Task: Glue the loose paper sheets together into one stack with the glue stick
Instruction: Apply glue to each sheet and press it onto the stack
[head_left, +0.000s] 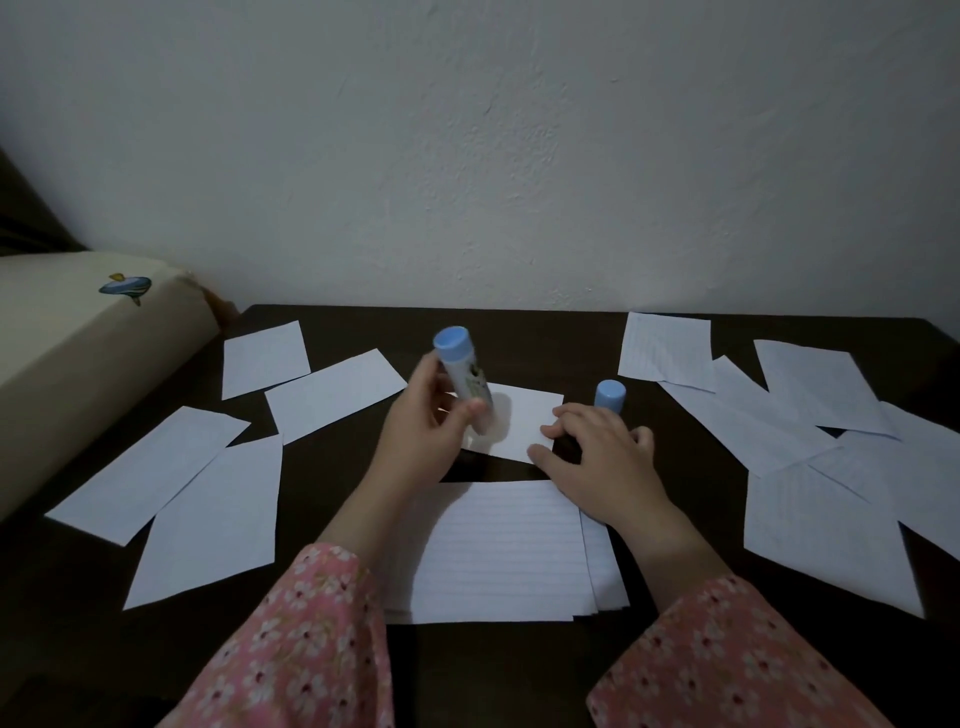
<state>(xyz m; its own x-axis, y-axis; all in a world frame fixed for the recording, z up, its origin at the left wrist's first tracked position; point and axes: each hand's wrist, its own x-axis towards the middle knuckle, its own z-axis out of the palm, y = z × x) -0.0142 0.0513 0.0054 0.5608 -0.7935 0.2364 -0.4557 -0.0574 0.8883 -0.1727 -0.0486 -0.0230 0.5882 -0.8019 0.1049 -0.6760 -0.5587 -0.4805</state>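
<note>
Two hands out over the bench (332, 467), forearms in pink floral sleeves (311, 639).

Left hand (426, 421) raised, grip closed around a glue stick (462, 379), tilted, blue end uppermost. Right hand (597, 457) just right of it, palm down, fingers (558, 428) spread, fingertips pressing flat.

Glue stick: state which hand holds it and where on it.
The left hand holds the glue stick around its lower body, blue end up. The right hand presses flat on the small paper sheet, gripping nothing.
</note>
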